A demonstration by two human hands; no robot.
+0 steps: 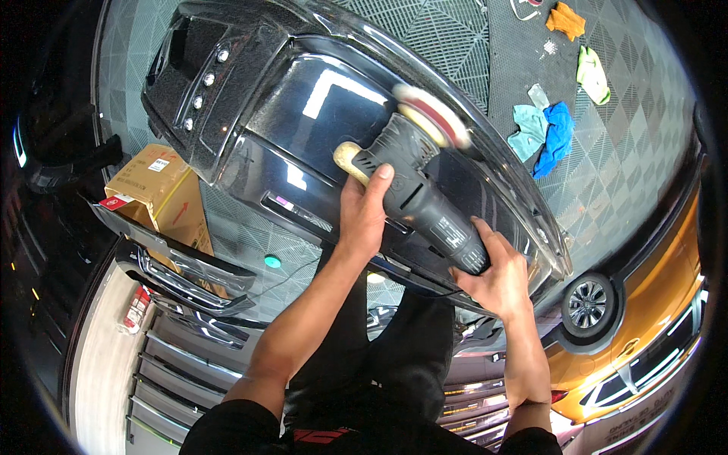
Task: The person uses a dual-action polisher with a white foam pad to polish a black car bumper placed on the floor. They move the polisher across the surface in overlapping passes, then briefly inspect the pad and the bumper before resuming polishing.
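Note:
A black car polisher (432, 208) lies slantwise across a glossy black car bumper (303, 106). Its round pad (436, 117), red with pale faces, looks blurred as if spinning, and is tilted near the bumper's far right edge; I cannot tell how much of it touches. My left hand (364, 216) grips the polisher near its head, thumb on the casing, beside a worn yellowish knob (348, 156). Round the rear end of the body, my right hand (497, 277) is closed, fingers on the far side and thumb on the near side.
Orange (566, 21), lime (593, 76), teal (528, 130) and blue cloths (556, 140) lie on the tiled floor. A cardboard box (163, 189) and dark trim pieces (189, 280) are at the left. An orange car (644, 303) stands at the right.

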